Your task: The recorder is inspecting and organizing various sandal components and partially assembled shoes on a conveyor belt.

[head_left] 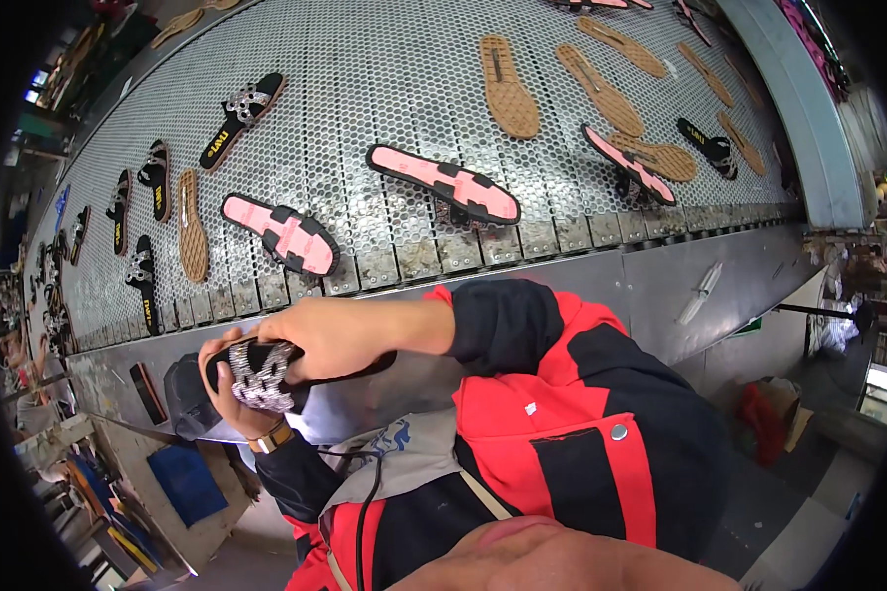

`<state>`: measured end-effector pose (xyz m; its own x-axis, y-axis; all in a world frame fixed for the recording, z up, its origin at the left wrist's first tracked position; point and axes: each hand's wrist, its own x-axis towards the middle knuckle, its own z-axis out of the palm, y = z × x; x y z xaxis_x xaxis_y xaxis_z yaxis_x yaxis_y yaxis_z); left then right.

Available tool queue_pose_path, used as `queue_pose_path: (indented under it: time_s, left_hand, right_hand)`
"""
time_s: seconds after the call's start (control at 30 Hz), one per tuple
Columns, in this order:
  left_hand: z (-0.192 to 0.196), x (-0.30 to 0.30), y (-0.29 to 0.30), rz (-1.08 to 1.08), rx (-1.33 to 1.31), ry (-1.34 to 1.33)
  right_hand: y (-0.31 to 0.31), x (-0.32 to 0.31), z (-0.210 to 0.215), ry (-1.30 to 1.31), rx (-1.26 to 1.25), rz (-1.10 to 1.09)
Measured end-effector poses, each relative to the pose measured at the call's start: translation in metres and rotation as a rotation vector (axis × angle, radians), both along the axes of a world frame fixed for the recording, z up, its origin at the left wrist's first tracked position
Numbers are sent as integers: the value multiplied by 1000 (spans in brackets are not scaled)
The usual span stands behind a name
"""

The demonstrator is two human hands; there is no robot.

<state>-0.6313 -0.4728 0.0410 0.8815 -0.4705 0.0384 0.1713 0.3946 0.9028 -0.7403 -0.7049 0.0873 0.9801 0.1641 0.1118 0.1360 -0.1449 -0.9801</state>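
Note:
Close to my body, at the left of the head view, a black sandal with a sparkling silver strap is held between both hands. My left hand, a gold watch at its wrist, is closed round the toe side. Reaching across from the right, my right hand grips the sandal from above; some of its fingertips are hidden behind the strap. The dark sole shows partly below my right palm. Just beyond my hands, a sandal with a pink underside lies on the perforated metal conveyor.
Across the conveyor lie tan quilted soles, black sandals and pink-bottomed sandals. A metal ledge runs along its near edge, with a thin clear-and-white item on it. A blue sheet rests at lower left.

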Motion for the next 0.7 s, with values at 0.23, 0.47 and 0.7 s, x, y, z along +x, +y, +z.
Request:
queue_pose_path:
  time_s: [0.23, 0.47, 0.7]
  left_hand:
    - [-8, 22, 33, 215, -223, 230]
    - [-15, -42, 9, -494, -224, 463]
    - [-31, -58, -3, -339, -169, 407]
  right_hand:
    - [-35, -5, 23, 214, 424, -129]
    - [0, -13, 13, 136, 673, -170]
    - [-10, -37, 27, -42, 10, -73]
